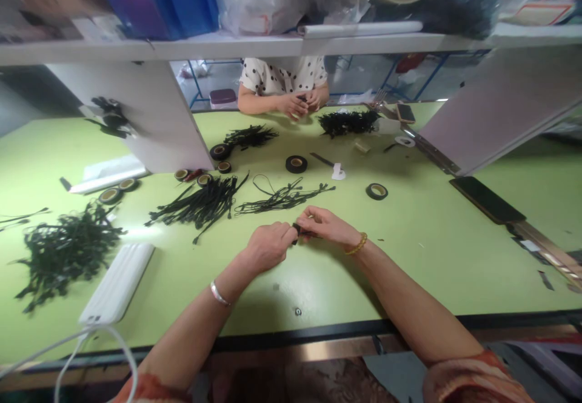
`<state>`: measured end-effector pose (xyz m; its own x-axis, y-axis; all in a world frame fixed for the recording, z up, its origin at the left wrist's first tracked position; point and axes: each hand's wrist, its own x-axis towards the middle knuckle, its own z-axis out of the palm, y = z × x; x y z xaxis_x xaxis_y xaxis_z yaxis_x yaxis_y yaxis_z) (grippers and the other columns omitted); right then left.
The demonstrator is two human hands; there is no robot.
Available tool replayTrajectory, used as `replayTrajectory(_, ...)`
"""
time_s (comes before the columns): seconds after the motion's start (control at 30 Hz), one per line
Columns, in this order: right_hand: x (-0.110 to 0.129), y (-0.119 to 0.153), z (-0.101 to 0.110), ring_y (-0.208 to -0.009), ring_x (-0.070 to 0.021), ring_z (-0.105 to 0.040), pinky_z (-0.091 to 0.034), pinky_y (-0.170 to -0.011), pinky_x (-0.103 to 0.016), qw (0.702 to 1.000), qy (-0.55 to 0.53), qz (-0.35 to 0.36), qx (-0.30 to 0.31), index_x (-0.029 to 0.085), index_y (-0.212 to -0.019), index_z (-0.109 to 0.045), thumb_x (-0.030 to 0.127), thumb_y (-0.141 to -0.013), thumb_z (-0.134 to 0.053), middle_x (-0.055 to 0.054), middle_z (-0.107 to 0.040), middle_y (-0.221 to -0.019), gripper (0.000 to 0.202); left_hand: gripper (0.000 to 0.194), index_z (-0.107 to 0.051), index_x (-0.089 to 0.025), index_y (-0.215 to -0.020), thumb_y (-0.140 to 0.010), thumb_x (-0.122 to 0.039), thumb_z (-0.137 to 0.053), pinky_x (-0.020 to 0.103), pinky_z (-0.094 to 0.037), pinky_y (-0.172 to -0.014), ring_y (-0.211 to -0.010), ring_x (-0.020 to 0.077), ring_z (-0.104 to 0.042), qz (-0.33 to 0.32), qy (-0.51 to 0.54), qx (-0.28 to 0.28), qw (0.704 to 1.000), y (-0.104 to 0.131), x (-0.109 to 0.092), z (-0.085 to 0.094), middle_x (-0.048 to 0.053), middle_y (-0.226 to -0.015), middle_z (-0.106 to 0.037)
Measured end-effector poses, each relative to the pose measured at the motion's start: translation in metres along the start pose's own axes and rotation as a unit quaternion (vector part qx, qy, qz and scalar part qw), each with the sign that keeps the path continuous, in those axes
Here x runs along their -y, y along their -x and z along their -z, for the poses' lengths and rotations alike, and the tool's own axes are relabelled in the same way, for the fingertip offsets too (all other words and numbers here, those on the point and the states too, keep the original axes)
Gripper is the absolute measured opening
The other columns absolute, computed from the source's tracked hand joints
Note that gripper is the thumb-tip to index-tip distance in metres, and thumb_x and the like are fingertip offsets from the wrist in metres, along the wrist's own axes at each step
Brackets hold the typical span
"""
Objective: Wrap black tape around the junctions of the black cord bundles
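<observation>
Over the middle of the green table, both hands meet at a small black piece [296, 233], probably part of a cable, though its shape is mostly hidden. My left hand [271, 245] is closed, with the thumb and fingers pinching it from the left. From the right, my right hand [328, 226] pinches at the same spot, a thin dark strand showing under its fingers. Just beyond them lies a loose bunch of thin black cables [284, 199]. A thicker bundle of black cables [200, 203] rests to the left. A roll of black tape [377, 191] lies to the right.
Across the table [345, 294] a co-worker's hands [297, 105] hold something small and dark. A white power strip [119, 282] and a black cable heap [68, 248] lie left. Another tape roll [296, 163] is behind. A phone [488, 200] lies right; a shelf [273, 47] spans above.
</observation>
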<state>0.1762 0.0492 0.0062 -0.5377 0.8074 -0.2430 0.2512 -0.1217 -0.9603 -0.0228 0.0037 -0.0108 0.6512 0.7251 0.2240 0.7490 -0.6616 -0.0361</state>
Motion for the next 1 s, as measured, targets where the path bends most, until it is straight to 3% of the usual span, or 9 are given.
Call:
replayTrajectory(0.17,-0.005,-0.004,-0.013,-0.053,-0.0123,-0.063,-0.047,-0.055,-0.025,0.994,-0.083,-0.066,-0.021,0.017,-0.091,-0.053,0.042,-0.064,-0.084,0.0,-0.069,-0.063,0.049,0.017,-0.053,-0.018,-0.083,-0.092,-0.011,-0.04,0.029,-0.027,-0.049,-0.061,0.017,-0.052,-0.065,-0.041,-0.107,0.991,0.002,-0.002,-0.01,0.004,-0.067,-0.057)
replayTrajectory(0.3,-0.002,-0.002,-0.027,-0.048,-0.0104,-0.057,-0.042,-0.051,-0.022,0.979,-0.178,-0.043,-0.093,0.019,-0.085,-0.048,0.033,-0.055,-0.087,0.008,-0.06,-0.05,0.051,0.019,-0.051,-0.017,-0.078,-0.096,-0.018,-0.044,0.03,-0.025,-0.049,-0.056,0.0156,-0.048,-0.076,-0.071,-0.196,0.975,0.0,-0.004,-0.012,0.002,-0.061,-0.054)
replayTrajectory(0.43,0.0,-0.001,-0.031,-0.047,-0.0115,-0.056,-0.041,-0.051,-0.023,0.976,-0.195,-0.05,-0.079,0.019,-0.083,-0.047,0.03,-0.055,-0.085,0.005,-0.061,-0.049,0.049,0.023,-0.051,-0.017,-0.078,-0.098,-0.023,-0.042,0.03,-0.026,-0.05,-0.056,0.0142,-0.048,-0.077,-0.076,-0.22,0.97,-0.001,-0.008,-0.009,0.002,-0.063,-0.056)
replayTrajectory(0.5,-0.003,-0.002,-0.033,-0.045,-0.0117,-0.055,-0.04,-0.049,-0.023,0.976,-0.196,-0.045,-0.087,0.019,-0.085,-0.048,0.03,-0.056,-0.084,0.005,-0.061,-0.048,0.047,0.024,-0.051,-0.017,-0.078,-0.099,-0.024,-0.041,0.03,-0.027,-0.05,-0.056,0.014,-0.049,-0.08,-0.079,-0.213,0.97,-0.001,-0.01,-0.007,0.002,-0.064,-0.057)
replayTrajectory(0.67,-0.009,-0.007,-0.036,-0.045,-0.0117,-0.054,-0.041,-0.05,-0.024,0.95,-0.218,-0.007,-0.225,0.022,-0.085,-0.041,0.03,-0.048,-0.088,0.01,-0.058,-0.049,0.06,0.026,-0.053,-0.016,-0.08,-0.1,-0.024,-0.038,0.029,-0.027,-0.048,-0.056,0.0152,-0.052,-0.077,-0.084,-0.192,0.975,0.0,-0.011,-0.007,0.002,-0.062,-0.056)
replayTrajectory(0.8,-0.002,-0.002,-0.034,-0.051,-0.0138,-0.059,-0.047,-0.056,-0.027,0.936,-0.253,0.026,-0.245,0.023,-0.087,-0.038,0.033,-0.05,-0.089,0.007,-0.064,-0.054,0.064,0.03,-0.056,-0.016,-0.083,-0.101,-0.026,-0.033,0.028,-0.033,-0.05,-0.06,0.0168,-0.057,-0.052,-0.036,-0.089,0.994,-0.001,-0.009,-0.008,0.005,-0.065,-0.059)
replayTrajectory(0.9,0.003,0.002,-0.033,-0.052,-0.0128,-0.057,-0.048,-0.06,-0.029,0.93,-0.255,0.072,-0.253,0.024,-0.086,-0.038,0.032,-0.053,-0.087,0.008,-0.061,-0.056,0.059,0.03,-0.058,-0.015,-0.089,-0.1,-0.027,-0.032,0.028,-0.039,-0.054,-0.065,0.0186,-0.061,0.015,0.023,-0.005,1.0,-0.002,-0.007,-0.008,0.008,-0.072,-0.064)
replayTrajectory(1.0,0.004,0.006,-0.034,-0.054,-0.0107,-0.053,-0.048,-0.061,-0.029,0.926,-0.25,0.118,-0.258,0.024,-0.082,-0.04,0.03,-0.056,-0.085,0.01,-0.055,-0.059,0.053,0.028,-0.059,-0.015,-0.094,-0.099,-0.027,-0.034,0.029,-0.041,-0.058,-0.067,0.0193,-0.062,0.089,0.075,0.041,0.992,-0.004,-0.007,-0.005,0.009,-0.079,-0.068)
